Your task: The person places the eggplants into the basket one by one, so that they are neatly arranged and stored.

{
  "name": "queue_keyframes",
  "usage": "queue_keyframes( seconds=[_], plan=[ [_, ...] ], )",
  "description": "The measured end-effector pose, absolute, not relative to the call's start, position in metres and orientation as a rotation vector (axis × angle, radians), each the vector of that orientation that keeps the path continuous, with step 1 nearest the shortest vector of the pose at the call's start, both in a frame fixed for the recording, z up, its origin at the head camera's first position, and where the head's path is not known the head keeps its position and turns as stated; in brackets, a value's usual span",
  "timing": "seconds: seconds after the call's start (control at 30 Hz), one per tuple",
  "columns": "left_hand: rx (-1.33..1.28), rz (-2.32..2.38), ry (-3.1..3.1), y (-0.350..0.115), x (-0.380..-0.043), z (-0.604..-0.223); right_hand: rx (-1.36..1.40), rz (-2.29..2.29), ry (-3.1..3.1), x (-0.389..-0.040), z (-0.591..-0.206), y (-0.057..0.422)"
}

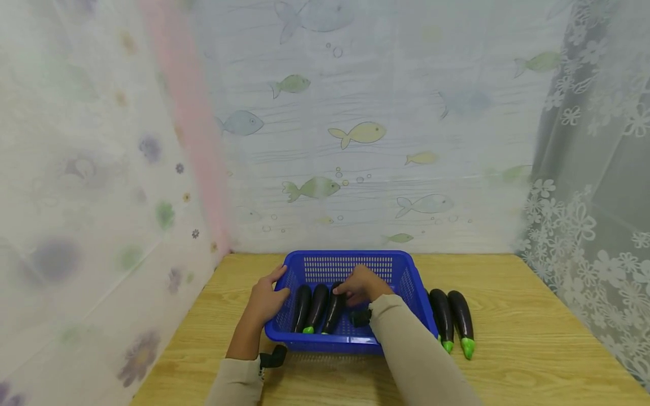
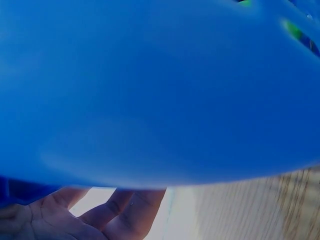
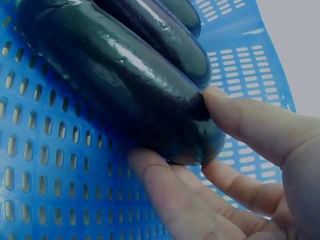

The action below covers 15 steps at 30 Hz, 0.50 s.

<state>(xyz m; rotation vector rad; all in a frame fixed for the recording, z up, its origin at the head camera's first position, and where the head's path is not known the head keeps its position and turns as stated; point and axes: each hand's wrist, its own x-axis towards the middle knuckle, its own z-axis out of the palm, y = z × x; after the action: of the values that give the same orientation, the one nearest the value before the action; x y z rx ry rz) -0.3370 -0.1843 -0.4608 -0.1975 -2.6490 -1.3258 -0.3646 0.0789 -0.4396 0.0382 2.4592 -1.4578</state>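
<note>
A blue perforated plastic basket (image 1: 350, 254) stands on the table, with three dark purple eggplants lying side by side in its left half. My left hand (image 1: 266, 300) holds the basket's left rim; in the left wrist view the blue wall hides part of the fingers. Inside the basket, my right hand (image 1: 361, 285) pinches the rounded end of the rightmost eggplant (image 3: 150, 110), thumb on top and fingers at its side and end. To its left lie the middle eggplant (image 1: 317, 306) and the leftmost eggplant (image 1: 302, 306), green stem ends toward me where visible.
Right of the basket, two more eggplants lie on the wooden table (image 1: 513, 316): one eggplant (image 1: 442, 316) close against the basket, another eggplant (image 1: 461, 316) beside it. A fish-patterned curtain (image 1: 355, 169) hangs behind the table, with patterned sheets at both sides.
</note>
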Motion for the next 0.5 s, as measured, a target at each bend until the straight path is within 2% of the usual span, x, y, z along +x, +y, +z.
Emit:
queue_keyframes(
  seconds=[0.5],
  plan=[
    [-0.187,-1.315,-2.650,-0.1840,-0.3365,-0.4609,0.059,-1.476,2.442,-0.3633,-0.4385,0.0781]
  ],
)
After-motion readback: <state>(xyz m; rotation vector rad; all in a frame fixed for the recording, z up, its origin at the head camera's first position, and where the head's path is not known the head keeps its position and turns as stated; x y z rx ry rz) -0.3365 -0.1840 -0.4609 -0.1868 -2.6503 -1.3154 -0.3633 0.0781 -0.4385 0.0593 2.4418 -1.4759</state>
